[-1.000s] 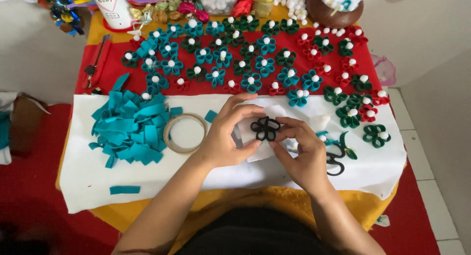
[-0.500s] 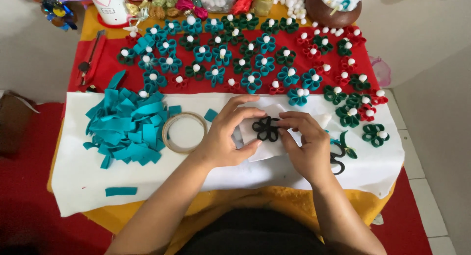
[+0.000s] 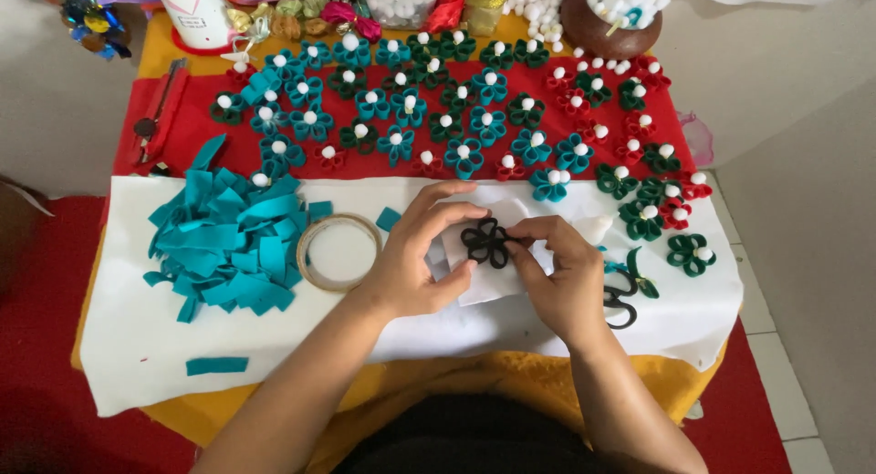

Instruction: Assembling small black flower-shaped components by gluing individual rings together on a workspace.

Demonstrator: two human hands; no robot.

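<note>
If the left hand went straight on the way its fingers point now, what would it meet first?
Probably the right hand: the left hand points rightward across the small black looped felt flower that both hands pinch. Depth is unclear.

- I have one head view only, looking steeply down from the near edge of the table (image 3: 137, 383).
- It faces the far side, at close range.

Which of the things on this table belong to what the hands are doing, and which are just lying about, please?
In use:
- dark flower, pinched between both hands
- left hand
- right hand
- white sheet under the flower

Lying about:
- heap of teal strips
- tape ring
- scissors
- finished flowers on the red cloth
- brown bowl
</note>
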